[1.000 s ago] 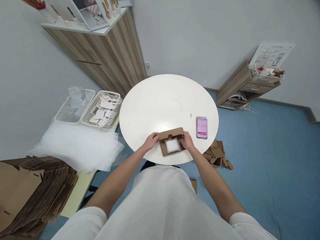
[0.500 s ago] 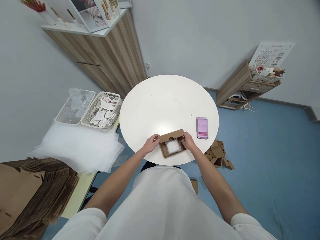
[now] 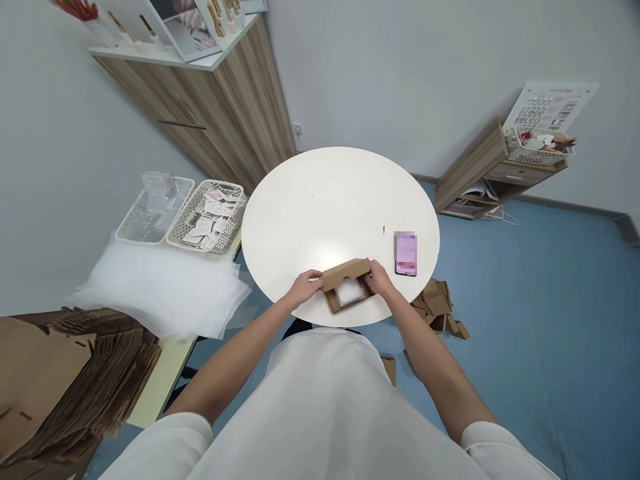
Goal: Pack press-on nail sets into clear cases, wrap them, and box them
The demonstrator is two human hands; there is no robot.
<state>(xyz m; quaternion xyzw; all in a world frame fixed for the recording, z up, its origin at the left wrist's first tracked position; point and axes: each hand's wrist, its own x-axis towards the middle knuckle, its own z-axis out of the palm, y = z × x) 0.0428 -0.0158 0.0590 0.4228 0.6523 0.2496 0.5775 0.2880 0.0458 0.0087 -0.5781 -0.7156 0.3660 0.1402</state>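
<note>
A small brown cardboard box stands at the near edge of the white oval table, its lid partly folded down over the opening. Inside it lies a white wrapped packet, half covered by the lid. My left hand grips the lid's left corner between thumb and fingers. On the other side, my right hand holds the lid's right corner and the box's side; some of its fingertips are hidden.
A phone lies right of the box. At left are a basket of cards, a basket of clear plastic, white foam sheets and stacked flat cardboard. Folded boxes lie on the floor at right.
The lid has tilted further down toward me, covering more of the white packet. Both hands have stayed on its corners. The whole view has shifted slightly.
</note>
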